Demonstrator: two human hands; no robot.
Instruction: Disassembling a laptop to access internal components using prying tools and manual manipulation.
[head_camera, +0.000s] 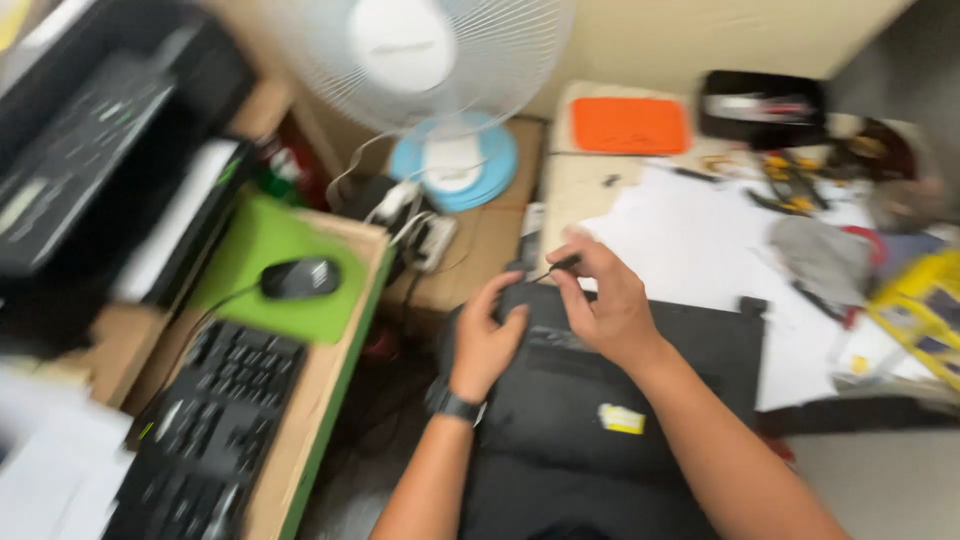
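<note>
At the near centre, the left hand (487, 340) pressed flat, fingers loose, on the upturned black laptop (600, 400) while the right hand (605, 300) pinched a thin black screwdriver (556, 267) at its far edge, the base cover not yet off.

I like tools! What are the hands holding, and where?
The right hand pinches a thin dark tool near its top end. The left hand rests on the black laptop.

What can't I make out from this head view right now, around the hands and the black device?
- The thin dark tool in the right hand: motion blur hides its tip and kind.
- Black device: its near edge is cut off by the bottom of the frame, and the left hand covers its upper left corner.
- Yellow sticker on it: too blurred to read.
- Tools at the far right of the desk: smeared, kinds unclear.
</note>
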